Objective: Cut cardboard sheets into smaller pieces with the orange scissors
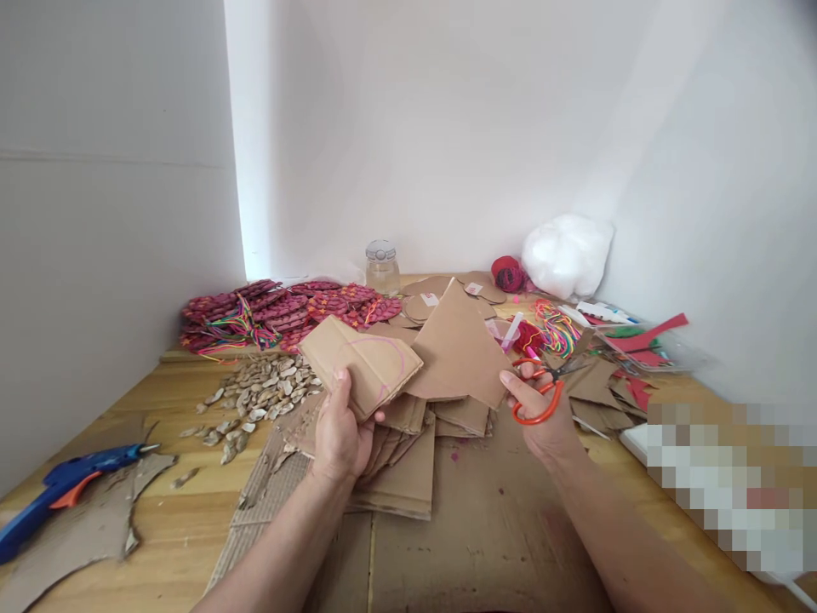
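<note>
My left hand is closed on a piece of cardboard, thumb on top, with a curved pink outline drawn across it. Between the thumb and fingers of my right hand is the corner of a larger angular cardboard piece, its point facing up. That same hand also carries scissors with orange-red handles, their blades pointing off to the right. The two cardboard pieces meet or overlap near the middle. Below them lies a pile of cut cardboard on a large cardboard sheet.
Peanut shells are heaped at left, near a blue glue gun. Behind stand decorated pink bundles, a lidded jar, yarn and white stuffing. Colored cords, a clear tray and a blurred white object lie right.
</note>
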Demonstrator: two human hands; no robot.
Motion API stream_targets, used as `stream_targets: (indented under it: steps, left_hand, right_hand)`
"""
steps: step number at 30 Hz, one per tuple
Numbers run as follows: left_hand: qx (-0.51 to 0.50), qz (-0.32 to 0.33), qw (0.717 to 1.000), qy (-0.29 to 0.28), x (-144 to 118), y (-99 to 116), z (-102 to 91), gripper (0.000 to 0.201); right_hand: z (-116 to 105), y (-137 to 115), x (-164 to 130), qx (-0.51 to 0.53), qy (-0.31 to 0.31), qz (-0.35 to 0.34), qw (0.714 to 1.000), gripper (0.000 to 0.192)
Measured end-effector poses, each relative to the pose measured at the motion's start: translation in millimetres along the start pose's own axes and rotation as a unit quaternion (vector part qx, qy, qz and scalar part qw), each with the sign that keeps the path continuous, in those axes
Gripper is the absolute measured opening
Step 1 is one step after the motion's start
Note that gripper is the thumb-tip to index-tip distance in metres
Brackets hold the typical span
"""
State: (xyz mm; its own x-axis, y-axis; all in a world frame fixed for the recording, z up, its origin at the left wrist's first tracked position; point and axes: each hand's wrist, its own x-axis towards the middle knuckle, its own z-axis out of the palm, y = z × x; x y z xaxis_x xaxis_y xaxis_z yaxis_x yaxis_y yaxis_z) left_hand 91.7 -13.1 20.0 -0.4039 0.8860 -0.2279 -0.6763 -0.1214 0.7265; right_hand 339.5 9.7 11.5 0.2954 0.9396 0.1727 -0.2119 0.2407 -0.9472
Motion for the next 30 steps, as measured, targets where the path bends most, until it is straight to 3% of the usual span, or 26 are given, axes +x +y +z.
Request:
stream_targets:
  steps: [9,21,30]
  left_hand:
    - [-0.005,0.009,1.0,-0.004,0.1,4.6,0.3,0.027]
    - [0.033,0.004,0.999,0.005,-0.5,5.7,-0.8,0.024]
    - [0.065,0.012,0.998,0.012,-0.5,2.9,-1.6,0.021]
  right_hand:
    - [-11.5,-7.6,7.6,0.041,0.085,-0.033,0.995,0.051]
    - [-21.1,-13.8,13.8,0.024,0.117,-0.092,0.989,0.041]
    - [-24.3,-15.0,14.2,0.001,0.102,-0.11,0.989,0.039]
